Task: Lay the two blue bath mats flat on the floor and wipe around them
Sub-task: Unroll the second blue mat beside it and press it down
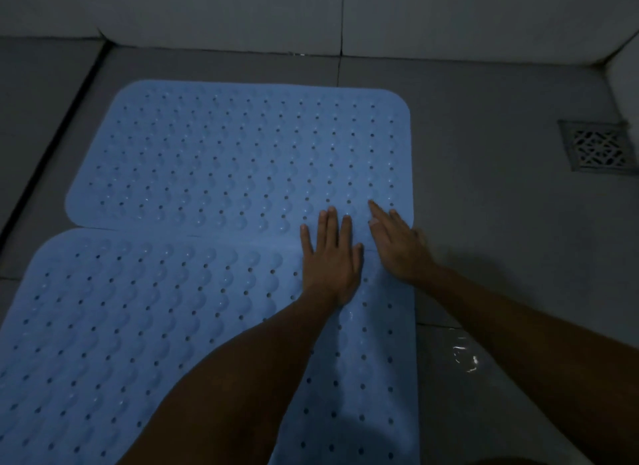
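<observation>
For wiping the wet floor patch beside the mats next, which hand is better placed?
Right, probably. The right hand rests at the mats' right edge, nearest the wet patch; the left hand lies flat further in, across the seam. No cloth is visible.

Dim light falls on a grey tiled floor [484,146]; white wall tiles [242,8] at twelve o'clock, a square metal drain [598,146] at two.

A grey tiled floor [484,174] runs up to a pale wall [242,11] along its far edge. A square metal drain grate [597,149] sits near the floor's far right corner. A wet, shiny patch [465,355] lies at the right.
</observation>
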